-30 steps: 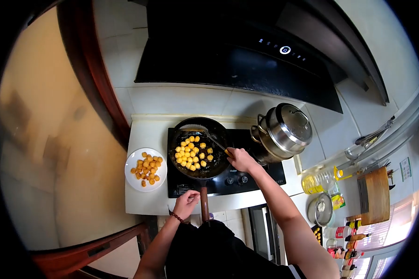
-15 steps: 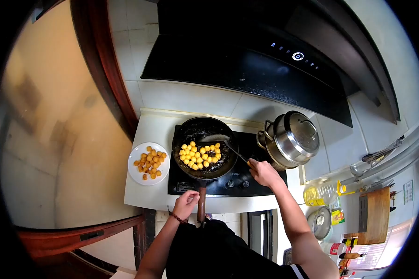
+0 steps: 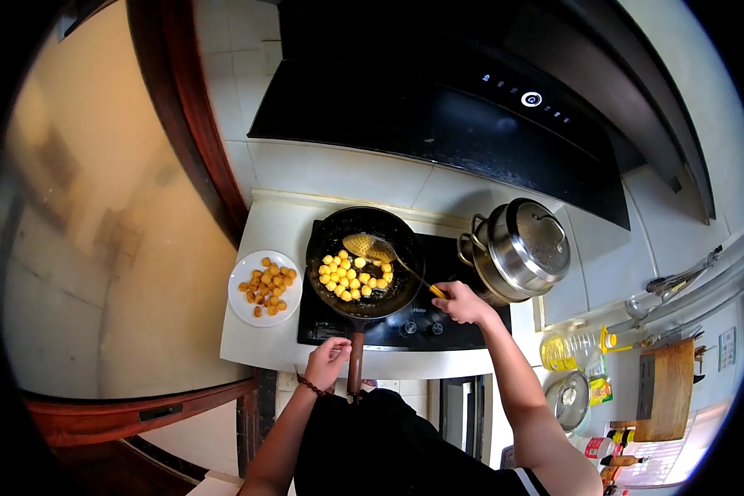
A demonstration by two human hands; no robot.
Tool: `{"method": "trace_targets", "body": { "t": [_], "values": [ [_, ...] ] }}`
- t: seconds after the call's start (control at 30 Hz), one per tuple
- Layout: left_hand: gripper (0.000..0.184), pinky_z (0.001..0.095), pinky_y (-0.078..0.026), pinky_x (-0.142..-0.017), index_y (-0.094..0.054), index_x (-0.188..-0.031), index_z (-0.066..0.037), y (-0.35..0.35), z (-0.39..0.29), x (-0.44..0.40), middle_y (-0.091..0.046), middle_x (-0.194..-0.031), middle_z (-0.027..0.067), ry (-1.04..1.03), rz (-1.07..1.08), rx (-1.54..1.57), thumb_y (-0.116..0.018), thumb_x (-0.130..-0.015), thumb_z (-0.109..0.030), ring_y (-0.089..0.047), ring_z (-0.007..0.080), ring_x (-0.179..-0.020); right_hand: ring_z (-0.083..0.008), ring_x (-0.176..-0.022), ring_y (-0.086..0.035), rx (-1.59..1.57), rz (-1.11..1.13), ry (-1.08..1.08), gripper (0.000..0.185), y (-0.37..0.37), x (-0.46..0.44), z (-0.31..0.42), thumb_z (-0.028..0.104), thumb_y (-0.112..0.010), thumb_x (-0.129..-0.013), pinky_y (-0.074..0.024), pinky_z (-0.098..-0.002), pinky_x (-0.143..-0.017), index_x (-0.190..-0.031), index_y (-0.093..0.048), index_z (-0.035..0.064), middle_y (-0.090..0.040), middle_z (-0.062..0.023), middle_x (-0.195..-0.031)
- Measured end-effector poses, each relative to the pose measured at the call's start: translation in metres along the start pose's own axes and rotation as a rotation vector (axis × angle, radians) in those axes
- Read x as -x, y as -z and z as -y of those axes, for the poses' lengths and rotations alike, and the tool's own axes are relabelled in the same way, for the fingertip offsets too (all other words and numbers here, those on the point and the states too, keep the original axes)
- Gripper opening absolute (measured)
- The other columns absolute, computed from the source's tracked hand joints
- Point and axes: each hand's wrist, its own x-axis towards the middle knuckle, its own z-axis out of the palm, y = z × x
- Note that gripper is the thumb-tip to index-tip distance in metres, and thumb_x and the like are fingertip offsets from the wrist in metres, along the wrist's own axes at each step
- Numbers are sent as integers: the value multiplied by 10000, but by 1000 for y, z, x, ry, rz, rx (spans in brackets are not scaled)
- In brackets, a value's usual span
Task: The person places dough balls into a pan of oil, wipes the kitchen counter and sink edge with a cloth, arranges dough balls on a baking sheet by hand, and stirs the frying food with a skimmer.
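Skimmer (image 3: pixel 370 246) grasped in right fingers (image 3: pixel 445 304); left fingers (image 3: pixel 340 343) beside wok handle (image 3: pixel 356 364), at nine o'clock, grip unclear. Slide gently beneath golden balls (image 3: pixel 345 282).

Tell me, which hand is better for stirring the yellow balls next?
Probably the right hand: it holds the skimmer, which reaches right to the yellow balls. The left hand is by the pan's handle, with no tool.

Pan (image 3: pixel 331 236): one. In it, yellow balls (image 3: pixel 332 277), roughly two dozen, crowded, exact tally unclear. Over pan: one skimmer (image 3: pixel 364 245). Left of pan: one plate (image 3: pixel 238 302), about twenty browned balls (image 3: pixel 278 280), overlapping. Right of pan: one lidded pot (image 3: pixel 504 248); farther right, one oil bottle (image 3: pixel 572 350). Hands: two, left (image 3: pixel 329 354), right (image 3: pixel 463 304).
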Motion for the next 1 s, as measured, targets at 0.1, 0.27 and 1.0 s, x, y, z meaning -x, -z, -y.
{"method": "trace_targets", "body": {
  "t": [0.1,0.27,1.0],
  "values": [
    [258,300,-570,-828,-691,-1157,-15,-2,9,-4,-750,-1030,106,-18,-1,-19,-704,-989,-209,-725,158,-915,-149,-464,-506,3,-137,209,302,-10,-29,-9,157,-670,-963,-415,-336,-435,-1211,-659,-15,-570,-62,-651],
    [254,301,-573,-818,-693,-1161,-18,1,1,-6,-750,-1024,105,-17,-11,-21,-705,-986,-201,-725,161,-899,-98,-458,-442,-285,-35,46,261,-6,-1,20,145,-638,-996,-362,-291,-413,-1215,-635,3,-501,2,-630],
    [264,303,-576,-805,-690,-1161,-29,-1,6,-5,-751,-1026,105,-14,-2,-49,-698,-993,-232,-732,164,-900,-131,-483,-515,-370,-45,10,189,-30,-34,-3,145,-659,-986,-397,-318,-437,-1129,-659,21,-597,-47,-698]
  ]
}}
